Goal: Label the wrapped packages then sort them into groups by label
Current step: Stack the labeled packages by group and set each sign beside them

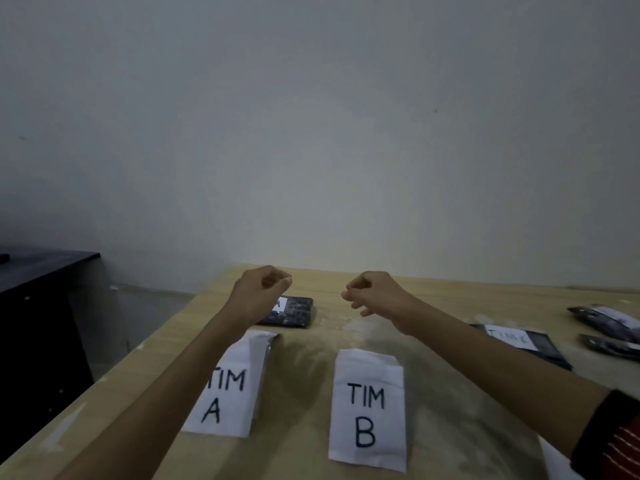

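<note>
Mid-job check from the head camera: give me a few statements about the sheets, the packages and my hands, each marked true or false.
1. The TIM A sheet lies left of the TIM B sheet. True.
2. Both hands rest flat on the table. False: the left hand and the right hand are raised above it, fingers curled.
3. A dark labelled package lies beyond the TIM A sheet. True.
4. A package sits on the TIM B sheet. False: no package lies on it.
5. The right hand grips a package. False: it holds no package; the nearest package at the right lies on the table.
</note>
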